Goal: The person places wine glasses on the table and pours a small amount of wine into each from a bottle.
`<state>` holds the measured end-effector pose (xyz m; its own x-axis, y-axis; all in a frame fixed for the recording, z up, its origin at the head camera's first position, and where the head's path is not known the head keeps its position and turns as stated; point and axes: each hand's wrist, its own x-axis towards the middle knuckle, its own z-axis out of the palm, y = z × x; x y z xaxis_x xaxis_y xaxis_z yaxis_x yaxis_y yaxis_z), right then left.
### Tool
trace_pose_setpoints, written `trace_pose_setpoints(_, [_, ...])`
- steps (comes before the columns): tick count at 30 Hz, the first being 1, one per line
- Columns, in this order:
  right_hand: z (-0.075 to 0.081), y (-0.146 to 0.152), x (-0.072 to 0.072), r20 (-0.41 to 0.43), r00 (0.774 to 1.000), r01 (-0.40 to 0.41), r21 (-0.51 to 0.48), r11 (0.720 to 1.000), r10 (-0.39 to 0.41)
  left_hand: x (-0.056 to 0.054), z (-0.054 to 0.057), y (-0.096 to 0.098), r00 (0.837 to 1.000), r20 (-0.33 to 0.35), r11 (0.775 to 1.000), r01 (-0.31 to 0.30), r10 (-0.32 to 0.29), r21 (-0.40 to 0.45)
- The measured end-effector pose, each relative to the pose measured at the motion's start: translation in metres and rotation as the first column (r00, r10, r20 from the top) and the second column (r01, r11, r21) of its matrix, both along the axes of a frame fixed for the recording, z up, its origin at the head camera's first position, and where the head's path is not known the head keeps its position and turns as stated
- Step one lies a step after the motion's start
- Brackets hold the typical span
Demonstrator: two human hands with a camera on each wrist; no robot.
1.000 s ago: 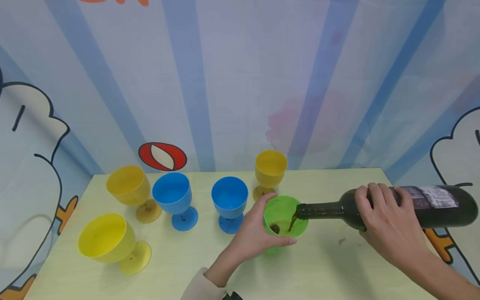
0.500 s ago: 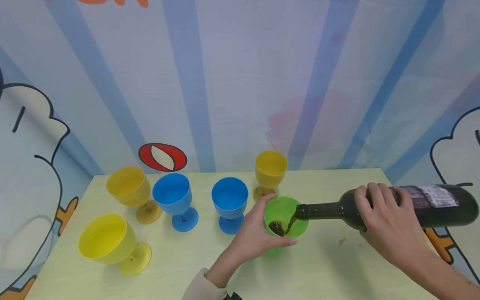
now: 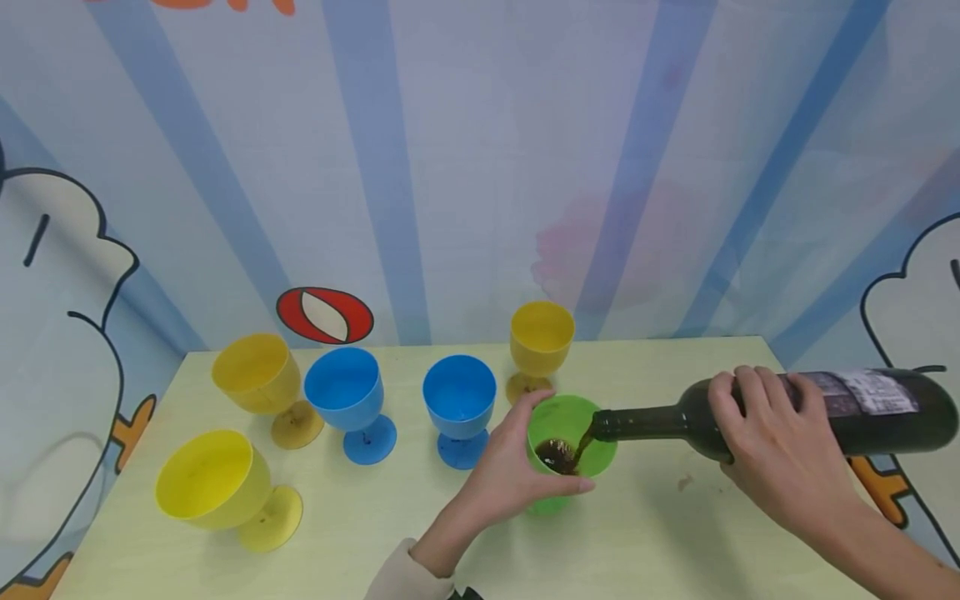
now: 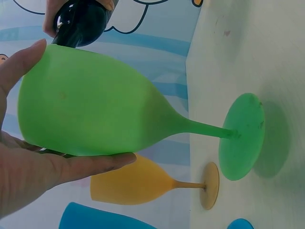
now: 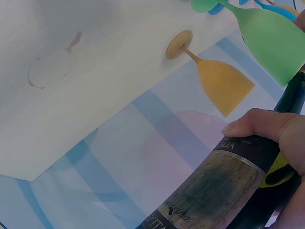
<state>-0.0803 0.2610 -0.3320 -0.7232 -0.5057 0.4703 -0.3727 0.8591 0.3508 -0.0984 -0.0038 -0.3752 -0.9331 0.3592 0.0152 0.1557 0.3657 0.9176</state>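
My left hand (image 3: 506,471) grips the bowl of a green plastic goblet (image 4: 95,100), thumb on the near side and fingers round the far side. In my right hand (image 3: 783,454) a dark wine bottle (image 3: 888,412) lies nearly level, gripped round its body, its neck pointing left. The bottle's mouth is right at the goblet's rim. A brown stream runs from it into dark liquid (image 3: 555,456) in the bowl. In the left wrist view the goblet's stem and round foot (image 4: 242,137) show, with a shadow on the table beside the foot.
Behind the green goblet stands a yellow goblet (image 3: 542,337). To the left are two blue goblets (image 3: 459,396), an orange-yellow goblet (image 3: 255,375) and a bright yellow goblet (image 3: 213,483). The pale table (image 3: 637,550) bears small reddish stains; a striped cartoon backdrop (image 3: 480,167) rises behind.
The dark liquid in the green goblet has spread from a small patch to a wider pool as the stream keeps running. Both hands and the bottle have hardly moved.
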Motion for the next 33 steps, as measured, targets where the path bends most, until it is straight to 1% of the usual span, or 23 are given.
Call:
trace_pose_setpoints(7, [0.0003, -0.0002, 0.0003, 0.008, 1.000, 0.012, 0.011, 1.000, -0.012, 0.0002, -0.0009, -0.0002, 1.000, -0.001, 1.000, -0.002, 0.002, 0.014])
trace_pose_setpoints(17, [0.0006, -0.0008, 0.0008, 0.022, 1.000, 0.020, 0.001, 1.000, -0.020, 0.0012, -0.0009, 0.0001, 1.000, 0.009, 1.000, -0.011, 0.011, -0.003])
trace_pose_setpoints(29, [-0.0046, -0.0036, 0.0031, 0.091, 0.996, 0.024, -0.064, 0.998, -0.018, 0.0009, -0.0041, 0.0003, 1.000, 0.002, 1.000, -0.007, 0.007, 0.027])
trace_pose_setpoints(33, [-0.0061, -0.0046, 0.0033, 0.101, 0.995, 0.010, -0.102, 0.995, 0.001, 0.0008, -0.0039, -0.0005, 1.000, -0.006, 0.999, -0.014, 0.015, 0.046])
